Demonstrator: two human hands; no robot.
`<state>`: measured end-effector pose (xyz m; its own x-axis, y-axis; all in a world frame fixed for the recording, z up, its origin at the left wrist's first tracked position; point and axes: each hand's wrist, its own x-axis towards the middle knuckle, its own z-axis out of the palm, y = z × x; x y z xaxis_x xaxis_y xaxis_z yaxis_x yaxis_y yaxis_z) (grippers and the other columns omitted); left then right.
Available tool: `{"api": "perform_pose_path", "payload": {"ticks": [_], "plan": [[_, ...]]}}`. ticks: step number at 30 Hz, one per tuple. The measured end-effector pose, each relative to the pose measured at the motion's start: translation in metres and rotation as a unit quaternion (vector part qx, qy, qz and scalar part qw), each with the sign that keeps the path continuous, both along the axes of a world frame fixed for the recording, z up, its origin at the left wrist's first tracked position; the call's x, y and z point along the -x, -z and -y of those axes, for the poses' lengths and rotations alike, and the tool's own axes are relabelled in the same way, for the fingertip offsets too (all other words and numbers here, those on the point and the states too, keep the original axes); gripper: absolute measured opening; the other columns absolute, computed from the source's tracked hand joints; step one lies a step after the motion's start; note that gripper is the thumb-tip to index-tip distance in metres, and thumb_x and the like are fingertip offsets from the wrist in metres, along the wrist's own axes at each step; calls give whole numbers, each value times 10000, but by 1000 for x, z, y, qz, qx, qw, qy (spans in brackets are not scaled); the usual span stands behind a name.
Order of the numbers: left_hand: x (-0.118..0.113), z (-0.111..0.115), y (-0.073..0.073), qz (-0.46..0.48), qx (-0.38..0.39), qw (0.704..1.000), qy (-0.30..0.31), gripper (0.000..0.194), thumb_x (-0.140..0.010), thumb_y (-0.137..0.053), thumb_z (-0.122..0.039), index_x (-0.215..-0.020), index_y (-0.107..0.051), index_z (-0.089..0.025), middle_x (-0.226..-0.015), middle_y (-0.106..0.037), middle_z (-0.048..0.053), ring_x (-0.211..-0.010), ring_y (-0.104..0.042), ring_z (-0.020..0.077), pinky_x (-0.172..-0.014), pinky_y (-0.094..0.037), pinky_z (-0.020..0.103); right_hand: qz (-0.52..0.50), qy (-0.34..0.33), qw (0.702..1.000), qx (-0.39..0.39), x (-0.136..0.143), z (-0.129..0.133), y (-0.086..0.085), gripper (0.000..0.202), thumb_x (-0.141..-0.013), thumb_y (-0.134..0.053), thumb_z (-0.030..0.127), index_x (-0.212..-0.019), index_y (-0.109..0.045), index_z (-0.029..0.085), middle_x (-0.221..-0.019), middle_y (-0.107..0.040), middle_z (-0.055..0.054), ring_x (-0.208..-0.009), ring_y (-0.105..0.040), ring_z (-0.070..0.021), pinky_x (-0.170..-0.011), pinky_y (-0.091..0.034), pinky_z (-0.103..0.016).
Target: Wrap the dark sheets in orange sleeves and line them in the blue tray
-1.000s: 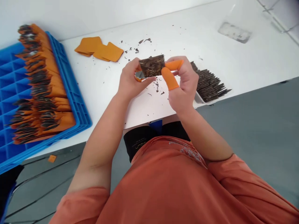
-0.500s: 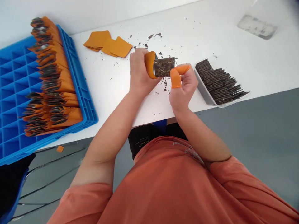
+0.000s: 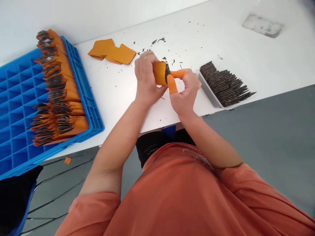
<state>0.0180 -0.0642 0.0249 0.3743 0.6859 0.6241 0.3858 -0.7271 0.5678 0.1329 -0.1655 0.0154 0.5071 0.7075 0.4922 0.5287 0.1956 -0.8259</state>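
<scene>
My left hand [image 3: 147,73] is closed around a small orange pouch [image 3: 159,73], its mouth facing right. A thin dark pressed-leaf tablet [image 3: 167,72] sits mostly inside that pouch, with just its right end showing. My right hand [image 3: 184,87], with orange finger cots on thumb and index finger, pinches or presses this end; the fingertips hide the exact contact. To the right, a clear plastic tub [image 3: 213,99] holds many similar dark tablets [image 3: 225,83] in rows. Flat orange pouches [image 3: 112,51] lie in a loose pile beyond my left hand.
A blue divided crate [image 3: 83,82] at the left holds a row of filled orange pouches [image 3: 70,82]. Dark crumbs [image 3: 161,39] are scattered on the white table [image 3: 118,95]. A clear lid-like piece [image 3: 262,25] lies at the back right. An orange scrap [image 3: 67,160] shows below the table edge.
The tablet has slid left into the orange pouch, so only its end shows. My right hand has moved left with it, up to the pouch's mouth. The view has shifted slightly.
</scene>
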Motion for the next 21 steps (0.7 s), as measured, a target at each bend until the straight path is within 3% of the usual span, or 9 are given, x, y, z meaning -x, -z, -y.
{"api": "perform_pose_path", "payload": {"ticks": [5,13,21], "plan": [[4,-12,5,-3,-16,999,-39,637,-854,-873,-704,-1189,-477,-335,-1217,-511,103,-1288,-561,386,-1080,-517,646,72,29,996,-32,4,2,-1,443,-1132,-412,592,-1317,-710,320,-1355,-688,-128,-1363,-627,-340,-1121,-517,-640],[3,-10,9,-12,-51,998,-46,624,-863,-896,-651,-1216,-477,-354,-1201,-508,97,-1227,-588,363,-1003,-560,624,57,-13,998,-16,5,4,0,423,-1122,-430,558,-1328,-735,349,-1375,-667,-122,-1461,-561,-372,-1154,-492,-683],[1,-12,8,26,-53,998,-32,520,-917,-831,-625,-1150,-468,-333,-1200,-546,90,-1198,-602,342,-999,-543,591,155,-13,988,19,9,7,4,382,-1119,-445,469,-1356,-715,342,-1426,-635,-122,-1489,-517,-377,-1179,-454,-697]]}}
